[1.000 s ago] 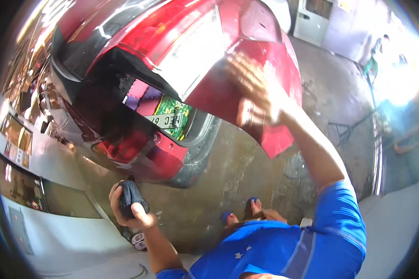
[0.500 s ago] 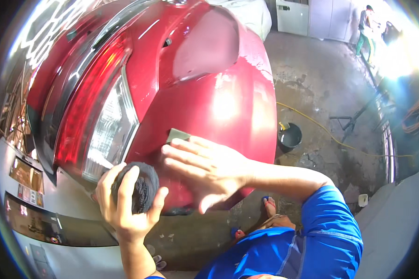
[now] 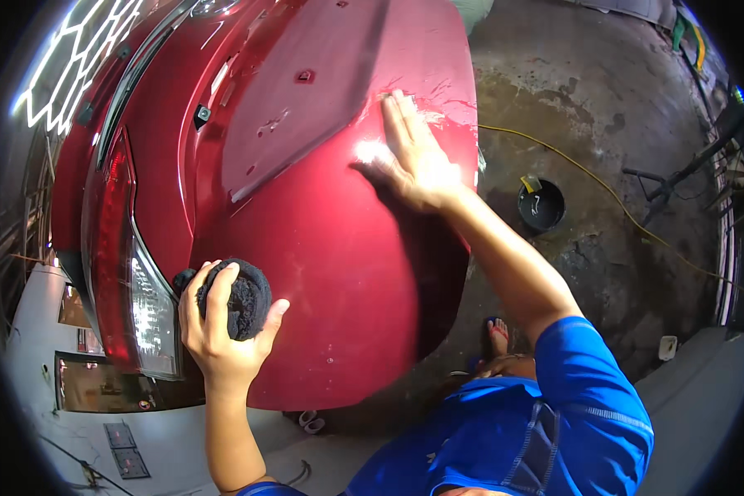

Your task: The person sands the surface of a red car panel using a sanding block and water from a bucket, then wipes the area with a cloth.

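A bundled, fuzzy black cloth (image 3: 252,302) is gripped in my left hand (image 3: 223,339), fingers curled over it, above the corner of a red car's rear panel (image 3: 331,289). Farther up the same panel, my right hand (image 3: 422,169) lies flat with its fingers stretched out. Whatever may be beneath that palm is hidden. A bright reflection and wet streaks show beside its fingers. Left of my left hand is the car's tail light (image 3: 112,264), red with a clear lens section. A dull, matte patch (image 3: 306,99) covers the panel's upper middle.
A black bucket (image 3: 541,207) with something yellow at its rim stands on the wet, stained floor at right. Past it runs a yellow hose or cord (image 3: 591,178). A dark metal stand (image 3: 678,174) is at far right. Another vehicle (image 3: 41,347) is at lower left.
My right hand has slid up and away across the panel; the green sheet under its fingers no longer shows. My left hand keeps its cloth. The view has shifted over the panel.
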`<state>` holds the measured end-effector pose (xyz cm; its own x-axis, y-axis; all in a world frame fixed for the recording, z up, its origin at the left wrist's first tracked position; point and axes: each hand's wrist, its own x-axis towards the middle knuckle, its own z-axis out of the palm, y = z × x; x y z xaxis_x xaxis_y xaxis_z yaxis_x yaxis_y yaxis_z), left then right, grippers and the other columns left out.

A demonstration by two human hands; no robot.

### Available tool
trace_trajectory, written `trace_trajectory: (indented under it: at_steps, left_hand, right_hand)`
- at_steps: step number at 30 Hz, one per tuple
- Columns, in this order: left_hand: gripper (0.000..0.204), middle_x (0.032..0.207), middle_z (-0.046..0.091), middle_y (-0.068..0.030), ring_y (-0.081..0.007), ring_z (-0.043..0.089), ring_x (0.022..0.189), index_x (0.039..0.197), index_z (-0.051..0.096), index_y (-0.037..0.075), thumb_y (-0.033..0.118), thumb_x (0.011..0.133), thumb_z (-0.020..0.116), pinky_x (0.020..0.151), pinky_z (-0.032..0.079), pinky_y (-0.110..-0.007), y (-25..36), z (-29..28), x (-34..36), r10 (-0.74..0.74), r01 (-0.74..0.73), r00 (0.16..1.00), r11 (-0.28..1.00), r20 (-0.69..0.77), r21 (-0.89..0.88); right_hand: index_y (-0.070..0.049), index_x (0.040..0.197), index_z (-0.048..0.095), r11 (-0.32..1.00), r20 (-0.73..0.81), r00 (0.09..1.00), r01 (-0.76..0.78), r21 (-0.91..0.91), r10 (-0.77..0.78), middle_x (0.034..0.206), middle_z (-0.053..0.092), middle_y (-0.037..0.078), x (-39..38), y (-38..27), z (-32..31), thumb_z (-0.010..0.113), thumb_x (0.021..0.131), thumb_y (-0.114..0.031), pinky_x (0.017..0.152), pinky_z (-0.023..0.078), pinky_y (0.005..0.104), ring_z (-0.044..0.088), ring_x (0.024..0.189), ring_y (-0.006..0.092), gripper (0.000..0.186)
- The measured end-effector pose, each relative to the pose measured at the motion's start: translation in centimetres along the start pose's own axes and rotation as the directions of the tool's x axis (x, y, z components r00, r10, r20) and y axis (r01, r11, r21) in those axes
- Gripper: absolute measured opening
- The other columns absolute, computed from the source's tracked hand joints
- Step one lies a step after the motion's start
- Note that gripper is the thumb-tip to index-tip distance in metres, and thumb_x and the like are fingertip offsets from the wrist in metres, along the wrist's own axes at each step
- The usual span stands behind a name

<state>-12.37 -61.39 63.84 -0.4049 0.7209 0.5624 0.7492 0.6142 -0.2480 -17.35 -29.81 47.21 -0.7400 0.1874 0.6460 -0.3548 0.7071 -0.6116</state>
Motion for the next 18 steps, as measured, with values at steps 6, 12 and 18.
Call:
trace_trajectory:
  at_steps: [6, 12, 18]
  left_hand:
    - [0.058, 0.126, 0.064, -0.022, -0.0435, 0.066, 0.109, 0.13, 0.07, 0.006, 0.032, 0.083, 0.09, 0.094, 0.056, -0.053, 0.9, -1.3, -0.2, 0.01, -0.015, 0.998, 0.997, 0.059, 0.078]
    - [0.044, 0.119, 0.063, -0.0177, -0.039, 0.066, 0.099, 0.116, 0.077, 0.012, 0.031, 0.078, 0.091, 0.085, 0.056, -0.05, 3.7, 1.3, 3.8, 0.06, -0.086, 0.988, 0.98, 0.142, 0.179]
    - [0.048, 0.116, 0.065, -0.0134, -0.0344, 0.068, 0.095, 0.11, 0.077, 0.016, 0.034, 0.07, 0.096, 0.08, 0.055, -0.048, 4.2, 3.9, 6.8, -0.009, 0.001, 1.0, 0.951, 0.024, 0.309]
  right_hand:
    - [0.008, 0.164, 0.031, 0.906, 0.348, 0.837, 0.371, 0.205, -0.422, 0.176, 0.018, 0.03, -11.1, -6.9, -0.7, 0.048, 0.096, -0.082, 0.134, 0.012, 0.056, 0.011, 0.166, 0.044, 0.115]
    - [0.008, 0.166, 0.024, 0.994, 0.07, 0.996, -0.041, -0.098, 0.048, 0.173, 0.019, 0.035, 0.7, 11.0, -2.8, 0.045, 0.108, -0.062, 0.134, 0.011, 0.0517, 0.012, 0.164, 0.0474, 0.094]
    - [0.011, 0.162, 0.031, 0.864, 0.358, 0.789, 0.419, 0.279, -0.499, 0.166, 0.029, 0.04, -5.5, 0.6, -3.7, 0.049, 0.099, -0.076, 0.13, 0.018, 0.0638, 0.024, 0.158, 0.0541, 0.108]
